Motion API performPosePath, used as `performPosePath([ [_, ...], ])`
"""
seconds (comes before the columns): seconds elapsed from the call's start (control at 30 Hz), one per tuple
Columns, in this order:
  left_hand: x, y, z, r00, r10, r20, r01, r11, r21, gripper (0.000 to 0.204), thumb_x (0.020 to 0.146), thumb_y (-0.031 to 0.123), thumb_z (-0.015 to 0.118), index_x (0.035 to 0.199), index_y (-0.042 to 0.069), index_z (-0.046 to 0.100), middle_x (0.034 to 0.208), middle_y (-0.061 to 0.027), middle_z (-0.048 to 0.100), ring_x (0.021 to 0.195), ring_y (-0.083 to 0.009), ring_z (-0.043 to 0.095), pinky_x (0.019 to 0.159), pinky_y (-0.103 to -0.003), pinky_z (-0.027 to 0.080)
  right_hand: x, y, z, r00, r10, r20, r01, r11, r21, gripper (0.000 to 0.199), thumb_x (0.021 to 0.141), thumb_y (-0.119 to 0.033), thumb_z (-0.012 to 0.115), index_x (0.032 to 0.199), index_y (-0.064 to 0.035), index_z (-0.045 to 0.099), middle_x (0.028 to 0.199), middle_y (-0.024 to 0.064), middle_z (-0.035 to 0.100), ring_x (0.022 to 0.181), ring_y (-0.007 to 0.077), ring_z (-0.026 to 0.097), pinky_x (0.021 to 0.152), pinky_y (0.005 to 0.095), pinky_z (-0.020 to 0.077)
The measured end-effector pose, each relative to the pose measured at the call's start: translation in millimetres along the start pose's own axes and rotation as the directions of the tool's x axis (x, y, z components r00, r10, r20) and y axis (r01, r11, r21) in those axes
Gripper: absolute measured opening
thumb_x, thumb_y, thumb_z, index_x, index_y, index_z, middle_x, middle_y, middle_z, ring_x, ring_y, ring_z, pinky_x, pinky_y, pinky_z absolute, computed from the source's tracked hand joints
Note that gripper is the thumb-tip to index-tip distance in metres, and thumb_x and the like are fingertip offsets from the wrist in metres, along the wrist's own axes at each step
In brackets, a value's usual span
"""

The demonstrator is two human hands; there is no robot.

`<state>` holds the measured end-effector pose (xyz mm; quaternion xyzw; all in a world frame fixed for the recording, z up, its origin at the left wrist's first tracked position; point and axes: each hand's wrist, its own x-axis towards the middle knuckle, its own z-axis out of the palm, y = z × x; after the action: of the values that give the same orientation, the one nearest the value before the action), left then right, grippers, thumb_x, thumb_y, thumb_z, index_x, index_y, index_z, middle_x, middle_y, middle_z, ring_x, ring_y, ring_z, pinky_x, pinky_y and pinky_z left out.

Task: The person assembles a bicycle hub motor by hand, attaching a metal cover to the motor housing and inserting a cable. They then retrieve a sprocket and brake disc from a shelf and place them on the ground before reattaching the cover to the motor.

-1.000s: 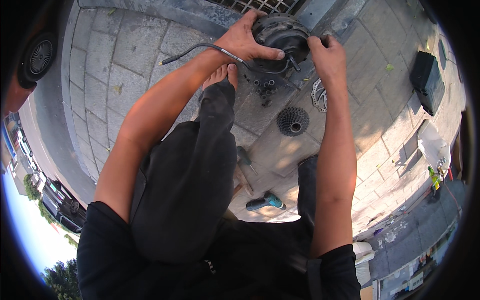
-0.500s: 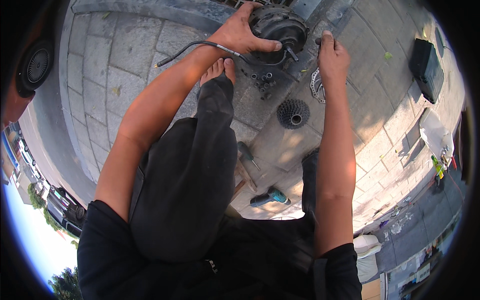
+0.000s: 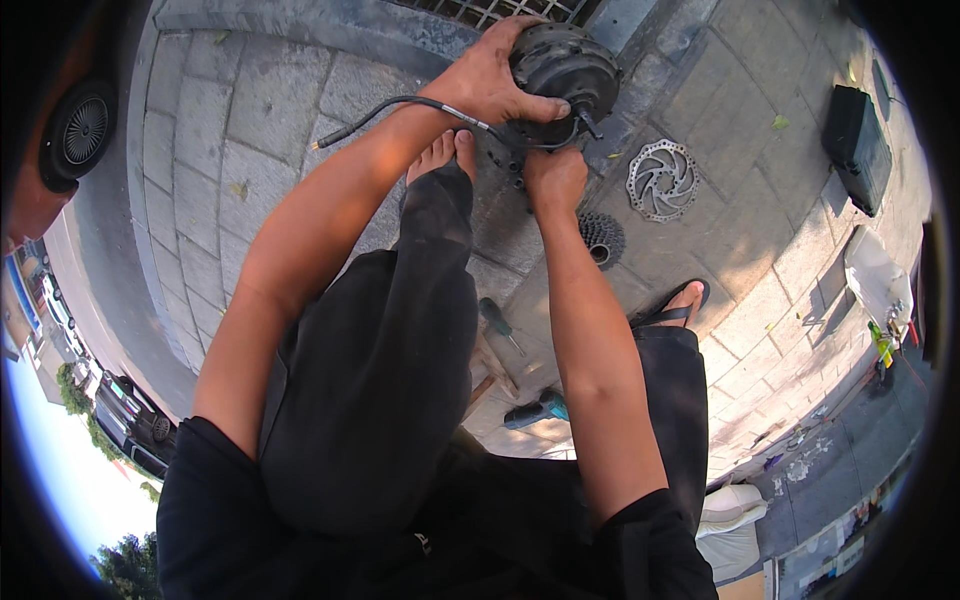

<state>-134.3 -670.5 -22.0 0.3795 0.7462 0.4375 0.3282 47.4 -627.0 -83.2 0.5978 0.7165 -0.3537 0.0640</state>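
Now the left hand [image 3: 490,80] wraps spread fingers over the hub motor [image 3: 565,70]; right hand [image 3: 553,178], just below, is fisted on its underside. A slip could drop it toeward.

Single head-worn fisheye view, steeply downward and close over the hands [image 3: 520,130], legs and paved ground [image 3: 250,110].

On the paving — a brake disc [image 3: 661,179], cassette [image 3: 602,238], screwdriver [image 3: 497,322] and black box [image 3: 857,134].
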Motion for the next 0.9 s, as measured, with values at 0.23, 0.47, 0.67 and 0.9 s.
performPosePath([
  [0.23,-2,-1,3,0.999,-0.039,0.029,0.042,0.993,-0.106,0.108,0.064,0.034,0.097,0.151,-0.002,0.042,0.138,-0.0202,0.061,0.129,-0.0290,0.060,0.112,-0.038,0.048,-4,12,2,0.990,-0.138,-0.023,0.138,0.990,0.025,0.041,0.090,-0.038,0.070,0.097,0.0027,0.072,0.101,0.0290,0.073,0.096,0.0497,0.070,0.087,0.0557,0.0544],
  [0.47,-2,6,-2,1.000,-0.029,-0.008,0.029,0.999,0.013,0.108,0.064,0.037,0.096,0.151,0.000,0.044,0.139,-0.0203,0.061,0.129,-0.0304,0.061,0.111,-0.039,0.048,-22,24,-6,0.881,-0.468,0.075,0.474,0.862,-0.180,0.034,0.093,-0.034,0.068,0.105,-0.0026,0.071,0.108,0.0211,0.072,0.095,0.0445,0.071,0.083,0.0531,0.0561],
  [0.67,-1,9,-1,0.997,-0.072,0.001,0.072,0.997,-0.027,0.110,0.064,0.035,0.097,0.153,0.000,0.041,0.140,-0.0211,0.060,0.130,-0.0290,0.060,0.112,-0.038,0.047,-28,-13,21,0.794,-0.521,0.313,0.602,0.745,-0.287,0.036,0.100,-0.038,0.058,0.105,-0.0058,0.073,0.107,0.0168,0.075,0.096,0.0364,0.074,0.083,0.0476,0.0584],
  [0.9,-1,15,-3,0.994,-0.102,0.035,0.103,0.995,-0.009,0.111,0.064,0.032,0.096,0.153,-0.001,0.039,0.143,-0.0223,0.056,0.135,-0.0317,0.055,0.114,-0.040,0.044,-9,-16,45,0.790,-0.443,0.425,0.571,0.784,-0.245,0.060,0.101,-0.051,0.050,0.147,-0.0116,0.055,0.139,0.0183,0.064,0.127,0.0378,0.063,0.102,0.0508,0.0516],
])
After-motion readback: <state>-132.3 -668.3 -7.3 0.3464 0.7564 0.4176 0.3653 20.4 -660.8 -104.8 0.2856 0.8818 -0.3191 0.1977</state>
